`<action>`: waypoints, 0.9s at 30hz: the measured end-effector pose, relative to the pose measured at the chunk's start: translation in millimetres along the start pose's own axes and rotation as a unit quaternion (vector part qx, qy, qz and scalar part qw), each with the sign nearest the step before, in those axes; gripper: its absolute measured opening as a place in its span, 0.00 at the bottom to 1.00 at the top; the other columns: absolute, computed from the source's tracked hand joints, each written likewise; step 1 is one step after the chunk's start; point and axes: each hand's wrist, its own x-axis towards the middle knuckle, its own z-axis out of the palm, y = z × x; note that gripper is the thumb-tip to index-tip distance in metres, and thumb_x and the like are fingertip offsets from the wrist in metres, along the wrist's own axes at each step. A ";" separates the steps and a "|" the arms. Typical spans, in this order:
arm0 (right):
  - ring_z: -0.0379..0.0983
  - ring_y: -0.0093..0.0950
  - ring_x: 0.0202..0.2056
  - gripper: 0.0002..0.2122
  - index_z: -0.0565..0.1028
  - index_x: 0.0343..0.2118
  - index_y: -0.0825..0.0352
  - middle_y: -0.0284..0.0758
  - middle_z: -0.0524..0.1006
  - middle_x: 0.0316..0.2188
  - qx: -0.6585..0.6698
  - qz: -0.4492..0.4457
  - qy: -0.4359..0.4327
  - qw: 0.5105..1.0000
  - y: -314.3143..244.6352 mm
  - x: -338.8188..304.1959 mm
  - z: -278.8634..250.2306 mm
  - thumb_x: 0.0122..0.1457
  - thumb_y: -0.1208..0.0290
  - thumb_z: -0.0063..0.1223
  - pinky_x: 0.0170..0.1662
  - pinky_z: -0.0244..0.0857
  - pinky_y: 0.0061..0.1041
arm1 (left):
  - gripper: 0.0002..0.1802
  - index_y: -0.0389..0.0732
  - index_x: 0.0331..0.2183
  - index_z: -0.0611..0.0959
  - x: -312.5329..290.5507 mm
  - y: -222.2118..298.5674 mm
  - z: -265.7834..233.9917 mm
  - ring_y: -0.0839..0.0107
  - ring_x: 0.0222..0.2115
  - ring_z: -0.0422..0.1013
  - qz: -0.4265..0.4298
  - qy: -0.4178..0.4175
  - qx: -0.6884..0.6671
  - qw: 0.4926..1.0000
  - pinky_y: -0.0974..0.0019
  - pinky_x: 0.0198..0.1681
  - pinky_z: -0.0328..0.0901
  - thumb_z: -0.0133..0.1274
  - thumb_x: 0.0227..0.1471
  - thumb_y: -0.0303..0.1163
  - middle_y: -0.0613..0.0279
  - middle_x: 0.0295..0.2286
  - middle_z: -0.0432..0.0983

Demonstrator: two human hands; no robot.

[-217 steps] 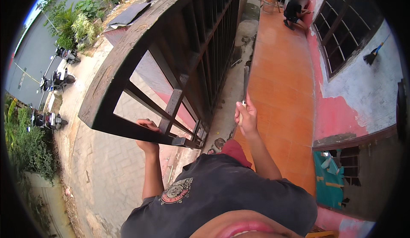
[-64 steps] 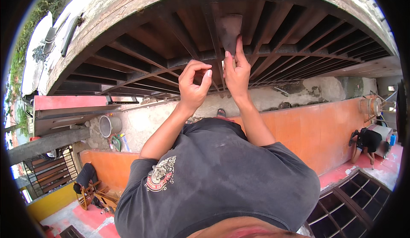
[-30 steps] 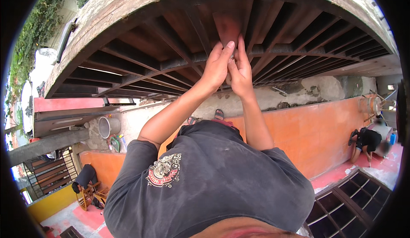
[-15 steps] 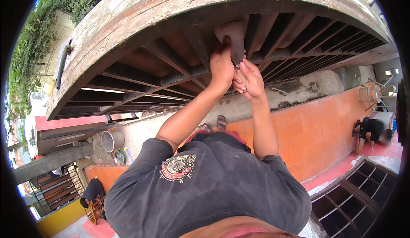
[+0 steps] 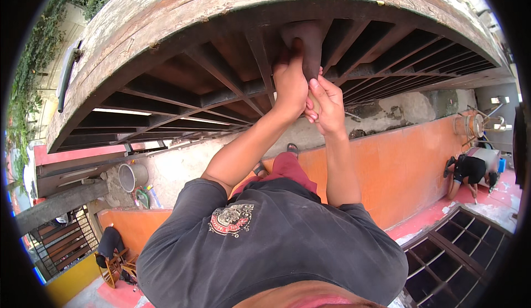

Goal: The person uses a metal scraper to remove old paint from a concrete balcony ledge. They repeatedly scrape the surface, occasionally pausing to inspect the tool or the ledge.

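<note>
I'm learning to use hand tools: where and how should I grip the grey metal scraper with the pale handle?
Probably by the pale handle, from the person's side: the grey metal scraper points its wide, flat blade away, toward the dark barred gate, leaving the narrow end nearest.

No text is readable, even the print (image 5: 231, 219) on the shirt (image 5: 315, 241).

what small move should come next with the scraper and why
I'd probably nudge the scraper slightly toward the gate's top rail: the right hand grips its handle, the left hand touches its blade, and the wide end faces that rail.
</note>
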 end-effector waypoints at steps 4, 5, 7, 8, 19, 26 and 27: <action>0.60 0.15 0.14 0.12 0.77 0.46 0.70 0.29 0.69 0.19 -0.022 -0.027 -0.068 0.997 -6.2 8.7 -9.2 0.74 0.66 0.47 0.15 0.55 0.15 | 0.26 0.34 0.41 0.79 -1.3 2.6 0.9 0.68 0.22 0.75 0.014 0.030 0.038 0.999 0.65 0.27 0.70 0.49 0.67 0.52 0.58 0.23 0.76; 0.60 0.15 0.15 0.13 0.77 0.47 0.70 0.28 0.69 0.19 -0.017 -0.029 -0.078 0.996 -7.9 9.2 -10.5 0.74 0.66 0.47 0.16 0.55 0.16 | 0.26 0.34 0.40 0.79 -1.3 1.8 3.8 0.68 0.22 0.75 0.009 0.040 0.044 0.998 0.65 0.26 0.70 0.50 0.67 0.52 0.58 0.23 0.76; 0.60 0.14 0.15 0.12 0.78 0.46 0.70 0.28 0.69 0.19 -0.012 -0.014 -0.076 0.997 -12.4 8.6 -12.3 0.74 0.66 0.47 0.16 0.55 0.16 | 0.28 0.33 0.37 0.80 -2.1 1.1 8.7 0.68 0.21 0.75 0.038 0.052 0.029 0.998 0.65 0.25 0.70 0.50 0.66 0.53 0.57 0.23 0.77; 0.60 0.14 0.15 0.12 0.78 0.46 0.70 0.28 0.69 0.19 -0.019 -0.004 -0.084 0.996 -14.0 7.9 -12.3 0.74 0.66 0.47 0.16 0.55 0.16 | 0.28 0.33 0.36 0.80 -2.3 1.0 10.8 0.68 0.21 0.75 0.045 0.074 0.028 0.996 0.65 0.25 0.70 0.51 0.66 0.53 0.57 0.22 0.76; 0.60 0.13 0.15 0.12 0.79 0.48 0.69 0.25 0.68 0.18 -0.030 0.001 -0.094 0.995 -4.6 10.9 -14.9 0.73 0.67 0.48 0.16 0.54 0.17 | 0.23 0.35 0.34 0.78 -7.6 -4.1 9.1 0.68 0.21 0.75 0.037 0.133 0.014 0.990 0.65 0.24 0.70 0.50 0.66 0.49 0.57 0.24 0.75; 0.60 0.12 0.17 0.13 0.78 0.52 0.68 0.24 0.69 0.20 -0.012 -0.035 -0.108 0.993 -4.5 16.0 -5.3 0.73 0.67 0.50 0.17 0.54 0.16 | 0.24 0.35 0.32 0.78 -10.6 9.7 10.0 0.69 0.20 0.74 0.037 0.152 0.084 0.984 0.66 0.23 0.68 0.47 0.67 0.48 0.57 0.20 0.74; 0.60 0.12 0.17 0.14 0.77 0.54 0.68 0.24 0.69 0.20 -0.010 -0.031 -0.116 0.993 -4.8 16.0 -5.1 0.73 0.68 0.50 0.17 0.54 0.16 | 0.24 0.35 0.31 0.78 -11.5 9.7 9.6 0.69 0.19 0.74 0.024 0.147 0.091 0.985 0.66 0.23 0.68 0.46 0.67 0.48 0.57 0.20 0.74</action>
